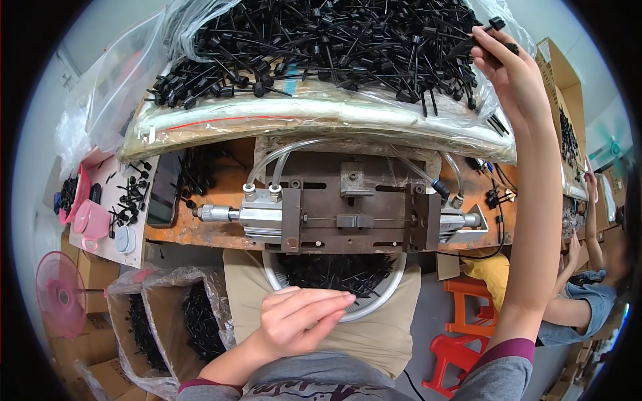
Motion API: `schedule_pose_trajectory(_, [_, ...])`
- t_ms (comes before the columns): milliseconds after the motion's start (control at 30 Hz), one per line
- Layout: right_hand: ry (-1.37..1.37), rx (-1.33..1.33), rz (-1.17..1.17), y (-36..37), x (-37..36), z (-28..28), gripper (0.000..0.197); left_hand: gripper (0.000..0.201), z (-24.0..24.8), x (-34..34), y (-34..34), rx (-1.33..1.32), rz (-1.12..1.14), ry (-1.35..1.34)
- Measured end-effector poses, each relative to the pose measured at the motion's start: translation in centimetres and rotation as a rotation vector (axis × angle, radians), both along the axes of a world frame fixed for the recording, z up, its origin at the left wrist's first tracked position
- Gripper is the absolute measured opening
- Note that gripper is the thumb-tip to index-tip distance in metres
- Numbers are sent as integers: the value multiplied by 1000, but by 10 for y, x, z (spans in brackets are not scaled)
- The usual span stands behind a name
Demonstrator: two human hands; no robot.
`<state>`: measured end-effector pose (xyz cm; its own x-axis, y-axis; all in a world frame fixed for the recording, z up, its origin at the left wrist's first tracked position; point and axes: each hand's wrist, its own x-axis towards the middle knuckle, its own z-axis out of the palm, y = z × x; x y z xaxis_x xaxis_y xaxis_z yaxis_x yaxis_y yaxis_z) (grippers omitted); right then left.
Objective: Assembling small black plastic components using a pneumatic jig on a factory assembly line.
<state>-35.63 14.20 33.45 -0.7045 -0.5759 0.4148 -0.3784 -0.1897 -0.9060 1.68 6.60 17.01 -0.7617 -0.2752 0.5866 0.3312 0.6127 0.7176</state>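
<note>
Raised to the right end of a big heap of black plastic stems with knobbed heads (321, 50), my right hand (518, 77) is closed on black stemmed parts (496, 24), whose heads poke out past the fingers. My left hand (297, 321) is over my lap, at the near rim of a round white basket (396, 277) with more black parts in it. Its thumb and fingers are pressed together; whatever they may hold cannot be made out. Between the hands stands a metal clamping fixture (388, 190) with two silver air cylinders (261, 220), (451, 227) facing each other.
Clear hoses (284, 157) arch over the fixture on the orange bench (194, 234). At left are a pink cup (93, 219), a phone-like dark slab (165, 194), lined boxes of parts (167, 321) and a pink fan (61, 294). Red stools (455, 357) and another person (582, 307) are at right.
</note>
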Motion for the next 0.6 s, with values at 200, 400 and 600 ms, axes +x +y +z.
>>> schedule_pose_trajectory(200, [-218, -16, 222, 14, 111, -36, 22, 35, 28, -12, -21, -49, 218, 89])
schedule_pose_trajectory(400, [-671, 33, 439, 40, 177, -87, 16, 46, 44, -27, -20, 512, -9, -4])
schedule_pose_trajectory(600, [-723, -55, 298, 57, 177, -104, 17, 37, 39, -13, -22, 366, -93, -156])
